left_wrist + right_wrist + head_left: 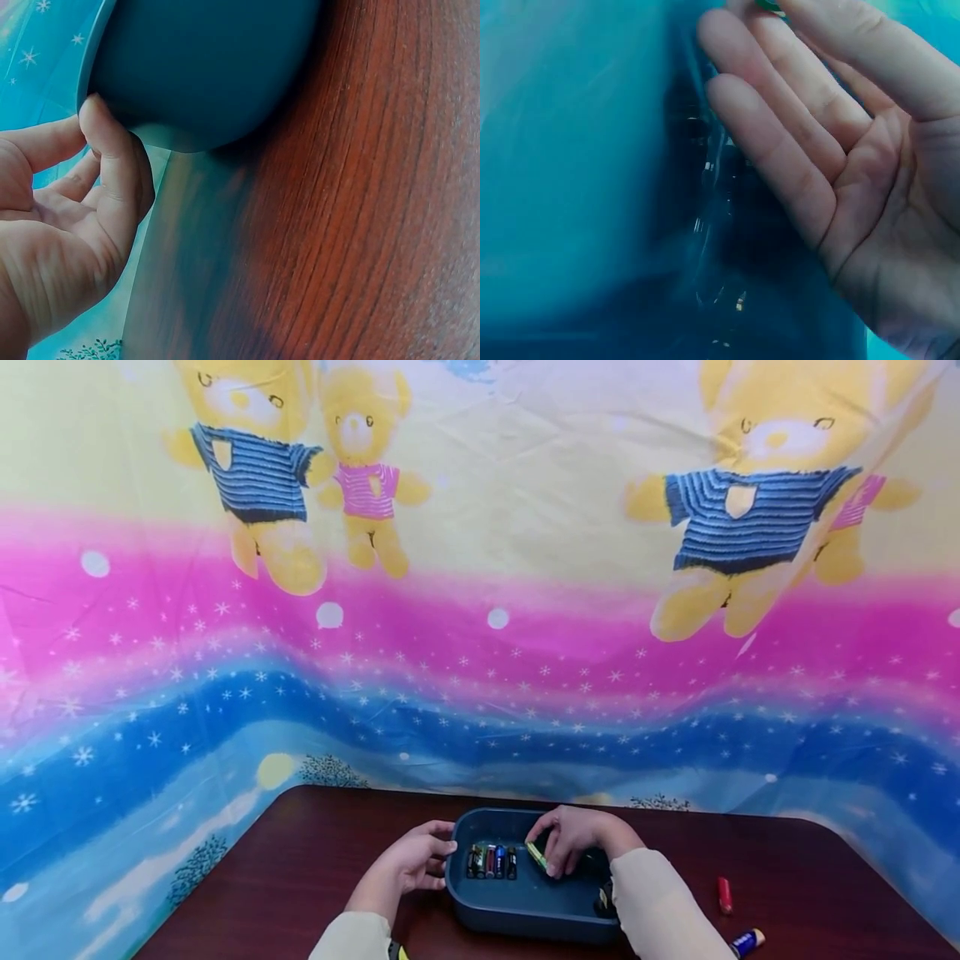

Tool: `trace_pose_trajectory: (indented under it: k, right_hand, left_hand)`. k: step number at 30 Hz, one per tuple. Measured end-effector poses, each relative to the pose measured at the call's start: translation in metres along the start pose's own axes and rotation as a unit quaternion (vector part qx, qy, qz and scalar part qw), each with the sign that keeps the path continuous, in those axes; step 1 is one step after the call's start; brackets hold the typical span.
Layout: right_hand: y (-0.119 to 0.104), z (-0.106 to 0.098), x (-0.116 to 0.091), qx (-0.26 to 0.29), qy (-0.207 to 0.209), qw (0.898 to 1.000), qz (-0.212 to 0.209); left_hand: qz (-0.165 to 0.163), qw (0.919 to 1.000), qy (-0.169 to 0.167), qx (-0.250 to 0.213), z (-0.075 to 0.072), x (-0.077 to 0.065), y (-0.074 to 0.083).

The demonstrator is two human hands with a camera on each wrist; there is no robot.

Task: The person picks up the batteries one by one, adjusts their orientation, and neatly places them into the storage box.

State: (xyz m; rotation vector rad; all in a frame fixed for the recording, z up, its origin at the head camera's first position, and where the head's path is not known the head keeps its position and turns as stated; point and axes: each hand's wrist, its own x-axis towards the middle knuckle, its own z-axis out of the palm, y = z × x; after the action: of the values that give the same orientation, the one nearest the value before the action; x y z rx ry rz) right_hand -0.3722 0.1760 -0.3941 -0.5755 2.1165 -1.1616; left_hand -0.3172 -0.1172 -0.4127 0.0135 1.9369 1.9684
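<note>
My left hand (412,860) holds the left end of a dark blue-grey plastic box (536,922); in the left wrist view a fingertip lies on the box's rim (85,67). Over the inside of the box, my right hand (573,839) pinches a yellow-green battery (536,855), tilted, between thumb and fingertips. Only a sliver of that battery (767,4) shows in the right wrist view, at the top edge. Several batteries (491,862), mostly dark, with a blue and a red one among them, stand side by side in a row in the box's left half.
On the dark red-brown wooden table (300,877), a red battery (723,895) lies right of the box. Nearer the front is a blue battery (747,942) with a pale end, partly behind the right sleeve (667,902). A printed bear cloth (480,693) hangs behind the table.
</note>
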Motion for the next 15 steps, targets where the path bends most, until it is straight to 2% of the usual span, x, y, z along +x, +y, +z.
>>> trace_pose_trajectory:
  k: [15]
  right_hand:
    - [-0.0028, 0.0103, 0.0091, -0.088, 0.035, 0.995, 0.01]
  left_hand:
    - [0.002, 1.0, -0.005, 0.0, 0.0002, -0.0017, 0.0]
